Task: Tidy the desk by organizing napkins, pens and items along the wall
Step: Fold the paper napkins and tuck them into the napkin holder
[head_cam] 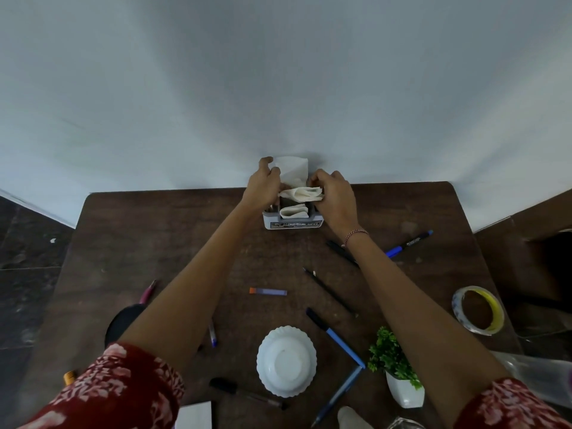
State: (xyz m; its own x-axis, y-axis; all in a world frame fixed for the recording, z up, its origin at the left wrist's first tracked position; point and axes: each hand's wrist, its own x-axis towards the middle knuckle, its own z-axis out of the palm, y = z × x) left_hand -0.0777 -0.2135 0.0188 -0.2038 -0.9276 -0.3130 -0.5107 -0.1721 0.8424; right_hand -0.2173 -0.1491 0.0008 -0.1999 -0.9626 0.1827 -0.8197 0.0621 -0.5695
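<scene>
Left hand (263, 188) and right hand (335, 196) pinch the ends of a folded napkin (301, 193) above the holder (292, 223) by the wall (278, 88), where a second napkin (294, 211) already sits. Scattered pens (335, 337), tape (478, 309), bowl (286, 360) and plant (393, 357) lie unsorted on the bench (185, 236).

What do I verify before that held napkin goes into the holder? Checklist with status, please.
1. Grip: left hand and right hand both hold the folded napkin by its ends: ok.
2. Holder upright at the wall edge of the desk: ok.
3. Front slot free: not ok, a second napkin already sits in it.
4. Free slot under the held napkin: cannot tell, the hands and the napkin hide it.
5. Pens put away: not ok, the blue pen and others lie loose on the desk.
</scene>
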